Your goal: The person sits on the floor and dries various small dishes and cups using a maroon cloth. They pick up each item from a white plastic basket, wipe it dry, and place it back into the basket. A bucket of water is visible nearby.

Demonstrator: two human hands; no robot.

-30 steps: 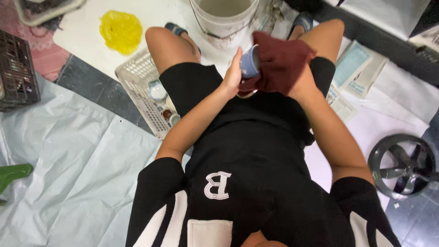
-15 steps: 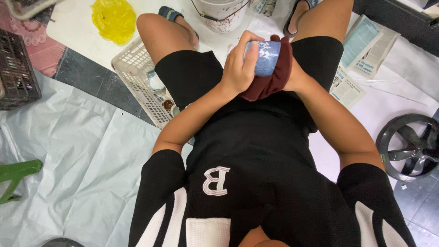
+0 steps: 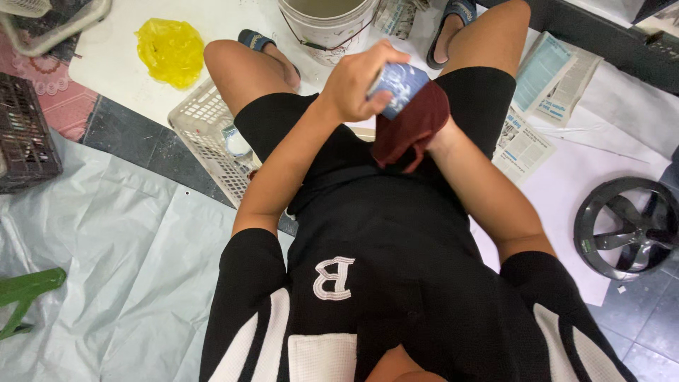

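Shifted since the earlier picture: the blue cup (image 3: 397, 83) has been turned in the grip, its patterned side now facing up where its open mouth was shown before, and the left hand (image 3: 361, 85) has been moved over the top of it. Wiping of the cup's outside is judged to be under way.

Left hand: clenched around the cup from above, fingers curled over its near side.

Right hand (image 3: 424, 131): almost wholly hidden under the dark red cloth (image 3: 410, 124); it is judged to be grasping the cloth against the cup, though its fingers cannot be seen.

Blue cup: held above the lap at 12 o'clock from the chest, between the knees, touching both the left hand and the cloth. Its contents cannot be told.

White bucket (image 3: 329, 25): at 12 o'clock beyond the hands, between the feet; murky liquid is seen inside.

White basket (image 3: 201, 131): at 10 o'clock, just beside the left thigh; a pale cup-like item lies in it.

Dark crate (image 3: 25, 134): at 9 o'clock, well apart; contents not discernible.

Yellow bag (image 3: 170, 49): at 11 o'clock, crumpled on a white sheet.

Newspapers (image 3: 541, 99): at 2 o'clock, spread flat.

Black fan part (image 3: 629, 226): at 3 o'clock
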